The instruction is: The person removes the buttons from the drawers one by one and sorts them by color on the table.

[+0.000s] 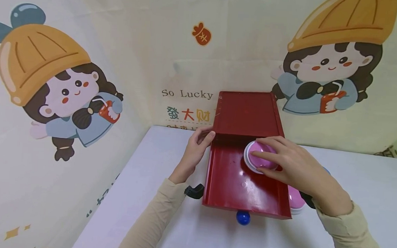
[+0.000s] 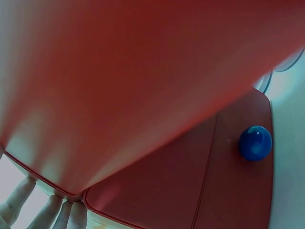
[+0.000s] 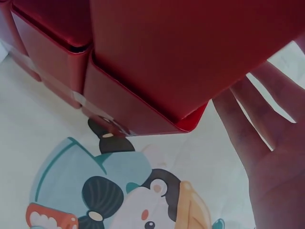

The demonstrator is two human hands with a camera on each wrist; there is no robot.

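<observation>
A red drawer cabinet (image 1: 248, 113) stands against the back wall with its top drawer (image 1: 229, 179) pulled out. My left hand (image 1: 197, 144) rests on the cabinet's left side, thumb near the front edge; in the left wrist view its fairly straight fingers (image 2: 47, 210) touch the red side. My right hand (image 1: 291, 162) grips a round pink piece with a white rim (image 1: 263, 156), tilted at the drawer's back right; its exact kind is unclear. In the right wrist view that hand lies beside the drawer wall, which hides the pink piece.
A blue knob (image 1: 243, 217) sticks out from the pulled drawer's front; another blue knob (image 2: 255, 143) sits on a drawer below. A second pink and white piece (image 1: 296, 200) lies right of the drawer, partly hidden. The white table (image 1: 138, 215) meets a cartoon-print cloth (image 1: 154, 60).
</observation>
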